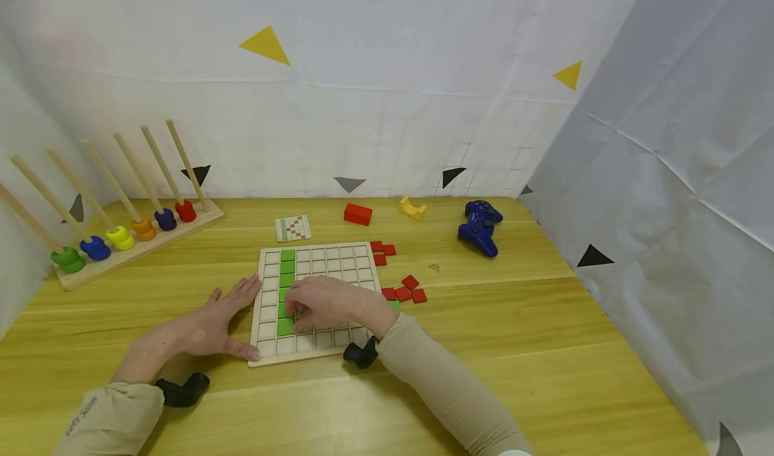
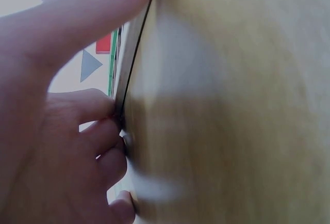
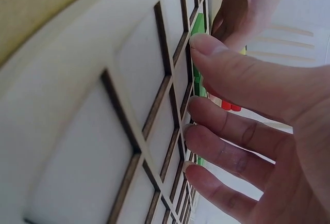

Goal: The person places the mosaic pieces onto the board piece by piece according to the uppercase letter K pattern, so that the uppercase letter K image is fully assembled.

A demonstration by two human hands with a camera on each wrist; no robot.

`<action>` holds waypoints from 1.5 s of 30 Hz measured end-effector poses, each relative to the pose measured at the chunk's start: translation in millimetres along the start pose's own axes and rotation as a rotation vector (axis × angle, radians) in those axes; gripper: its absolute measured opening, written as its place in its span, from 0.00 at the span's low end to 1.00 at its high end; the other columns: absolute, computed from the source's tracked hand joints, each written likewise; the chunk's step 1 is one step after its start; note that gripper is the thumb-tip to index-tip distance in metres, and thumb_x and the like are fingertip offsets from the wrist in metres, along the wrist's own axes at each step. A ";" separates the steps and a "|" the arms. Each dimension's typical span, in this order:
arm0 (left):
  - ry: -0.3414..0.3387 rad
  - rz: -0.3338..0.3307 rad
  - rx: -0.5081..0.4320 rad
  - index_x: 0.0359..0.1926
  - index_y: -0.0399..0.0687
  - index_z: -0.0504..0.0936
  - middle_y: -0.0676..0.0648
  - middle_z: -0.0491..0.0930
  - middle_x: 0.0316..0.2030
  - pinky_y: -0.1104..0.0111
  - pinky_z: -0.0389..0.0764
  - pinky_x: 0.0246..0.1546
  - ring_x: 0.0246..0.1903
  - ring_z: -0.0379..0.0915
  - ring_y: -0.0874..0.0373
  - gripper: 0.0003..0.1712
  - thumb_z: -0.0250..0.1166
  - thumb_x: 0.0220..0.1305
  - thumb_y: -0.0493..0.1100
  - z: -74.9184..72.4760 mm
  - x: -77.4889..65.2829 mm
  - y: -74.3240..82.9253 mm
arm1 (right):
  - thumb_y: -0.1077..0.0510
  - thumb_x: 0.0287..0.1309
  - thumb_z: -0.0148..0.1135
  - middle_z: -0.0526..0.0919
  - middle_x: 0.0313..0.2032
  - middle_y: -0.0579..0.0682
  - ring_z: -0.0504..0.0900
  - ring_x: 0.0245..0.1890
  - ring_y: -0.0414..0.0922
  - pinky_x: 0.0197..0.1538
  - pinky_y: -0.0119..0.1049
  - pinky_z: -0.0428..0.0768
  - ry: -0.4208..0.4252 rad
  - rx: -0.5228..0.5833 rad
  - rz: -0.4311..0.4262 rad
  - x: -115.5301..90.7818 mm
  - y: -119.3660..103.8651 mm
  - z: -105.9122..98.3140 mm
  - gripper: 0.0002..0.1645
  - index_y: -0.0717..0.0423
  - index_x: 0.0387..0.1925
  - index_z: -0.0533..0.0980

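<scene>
A pale wooden grid board (image 1: 296,358) lies on the table, with a column of several green square tiles (image 1: 287,267) near its left side. My left hand (image 1: 211,322) spreads thumb and fingers against the board's left edge; in the left wrist view the fingertips meet that edge. Over the lower part of the green column, my right hand (image 1: 329,301) reaches down with its fingertips on the board. The right wrist view shows its thumb beside a green tile (image 3: 198,79), apart from the other fingers. Part of the column is hidden under this hand.
Several red tiles (image 1: 403,294) and a green tile (image 1: 395,305) lie right of the board. Behind are a pattern card (image 1: 293,228), a red block (image 1: 358,214), a yellow arch (image 1: 412,209) and a blue game controller (image 1: 480,228). A peg stand (image 1: 145,244) with colored beads stands left.
</scene>
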State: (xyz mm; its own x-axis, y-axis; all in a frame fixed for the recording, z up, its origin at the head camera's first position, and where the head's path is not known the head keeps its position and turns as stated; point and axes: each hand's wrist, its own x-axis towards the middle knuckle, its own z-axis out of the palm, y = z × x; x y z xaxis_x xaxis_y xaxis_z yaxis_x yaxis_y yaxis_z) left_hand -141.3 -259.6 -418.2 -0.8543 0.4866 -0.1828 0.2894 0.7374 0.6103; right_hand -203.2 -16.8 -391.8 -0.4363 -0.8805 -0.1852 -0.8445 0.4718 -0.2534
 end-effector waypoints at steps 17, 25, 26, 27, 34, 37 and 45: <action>-0.009 -0.009 0.006 0.78 0.33 0.45 0.32 0.37 0.78 0.31 0.29 0.69 0.76 0.29 0.31 0.72 0.76 0.47 0.65 -1.2 1.5 3.1 | 0.43 0.63 0.67 0.79 0.42 0.39 0.75 0.41 0.34 0.45 0.23 0.73 0.022 0.152 -0.027 -10.4 8.6 -8.0 0.20 0.48 0.51 0.78; -0.019 -0.026 0.010 0.78 0.34 0.43 0.33 0.35 0.79 0.32 0.28 0.69 0.76 0.28 0.32 0.73 0.76 0.47 0.65 -2.1 3.4 3.8 | 0.47 0.64 0.66 0.81 0.49 0.49 0.78 0.50 0.46 0.54 0.35 0.78 0.093 0.265 0.021 -48.6 38.6 -28.0 0.25 0.54 0.58 0.76; -0.019 -0.027 0.011 0.78 0.34 0.43 0.33 0.36 0.79 0.32 0.28 0.69 0.76 0.28 0.32 0.73 0.76 0.46 0.65 -1.7 3.2 3.6 | 0.47 0.64 0.67 0.80 0.50 0.50 0.78 0.51 0.48 0.55 0.38 0.78 0.106 0.279 0.034 -54.9 44.8 -28.4 0.25 0.55 0.58 0.76; -0.019 -0.028 0.011 0.78 0.34 0.43 0.33 0.36 0.79 0.32 0.28 0.69 0.76 0.28 0.32 0.73 0.76 0.46 0.65 -1.2 2.9 3.4 | 0.48 0.64 0.67 0.80 0.51 0.52 0.77 0.52 0.49 0.57 0.42 0.78 0.119 0.297 0.047 -61.3 51.5 -28.1 0.26 0.56 0.58 0.75; -0.021 -0.042 0.020 0.78 0.34 0.43 0.32 0.36 0.78 0.32 0.29 0.69 0.76 0.28 0.31 0.73 0.76 0.46 0.66 0.4 1.6 3.0 | 0.52 0.63 0.68 0.80 0.51 0.55 0.76 0.52 0.52 0.59 0.51 0.76 0.178 0.325 0.134 -103.3 92.1 -24.0 0.25 0.60 0.57 0.76; -0.019 -0.042 0.025 0.78 0.34 0.44 0.32 0.36 0.78 0.32 0.29 0.69 0.76 0.29 0.31 0.74 0.76 0.46 0.66 0.6 1.8 2.8 | 0.52 0.64 0.67 0.80 0.50 0.52 0.76 0.51 0.50 0.57 0.50 0.78 0.192 0.335 0.176 -118.2 104.1 -19.6 0.23 0.58 0.56 0.76; -0.018 -0.038 0.022 0.78 0.34 0.44 0.33 0.36 0.78 0.32 0.29 0.69 0.76 0.29 0.31 0.73 0.76 0.46 0.66 0.9 2.1 2.1 | 0.53 0.63 0.68 0.81 0.48 0.54 0.79 0.49 0.52 0.56 0.52 0.78 0.227 0.386 0.195 -138.9 128.3 -6.4 0.22 0.58 0.55 0.77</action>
State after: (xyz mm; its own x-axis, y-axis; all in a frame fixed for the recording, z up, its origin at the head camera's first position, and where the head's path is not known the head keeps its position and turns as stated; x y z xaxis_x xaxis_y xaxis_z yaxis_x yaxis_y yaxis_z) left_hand -142.1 -256.6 -418.0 -0.8571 0.4662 -0.2191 0.2667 0.7655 0.5856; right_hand -253.0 165.7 -392.5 -0.6679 -0.7415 -0.0639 -0.5821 0.5740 -0.5759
